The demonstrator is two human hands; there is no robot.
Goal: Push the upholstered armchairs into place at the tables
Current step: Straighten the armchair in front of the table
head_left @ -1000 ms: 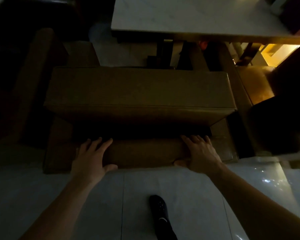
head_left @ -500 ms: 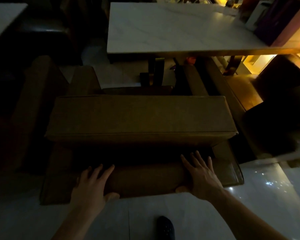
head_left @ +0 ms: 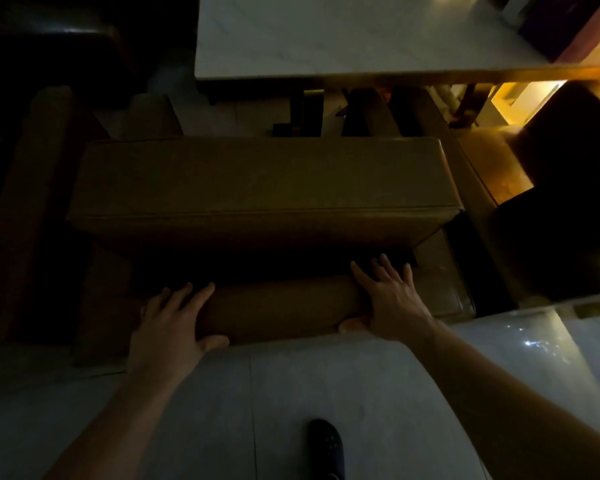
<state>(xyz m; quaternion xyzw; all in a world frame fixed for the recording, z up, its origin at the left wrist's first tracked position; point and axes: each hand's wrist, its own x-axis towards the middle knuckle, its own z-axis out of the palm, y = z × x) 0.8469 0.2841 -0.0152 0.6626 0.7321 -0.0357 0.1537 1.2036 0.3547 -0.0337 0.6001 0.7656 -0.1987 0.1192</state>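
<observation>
A tan upholstered armchair [head_left: 264, 181] stands in front of me, seen from behind and above in dim light. Its thick back cushion fills the middle of the view. My left hand [head_left: 168, 323] lies flat with spread fingers on the chair's lower back rail. My right hand [head_left: 390, 299] presses the same rail further right, thumb hooked under its edge. Beyond the chair is a white marble-topped table [head_left: 326, 32] on a dark pedestal base [head_left: 303, 112]; the chair's front is hidden under the cushion.
Another tan armchair [head_left: 32, 209] stands close on the left. To the right are a dark seat [head_left: 561, 237] and a lit tan one [head_left: 492, 161]. My dark shoe [head_left: 326, 448] is on the pale glossy tiled floor [head_left: 326, 393].
The view rose half a second ago, showing more of the table, and has dropped again. Both hands stay flat on the chair's back rail.
</observation>
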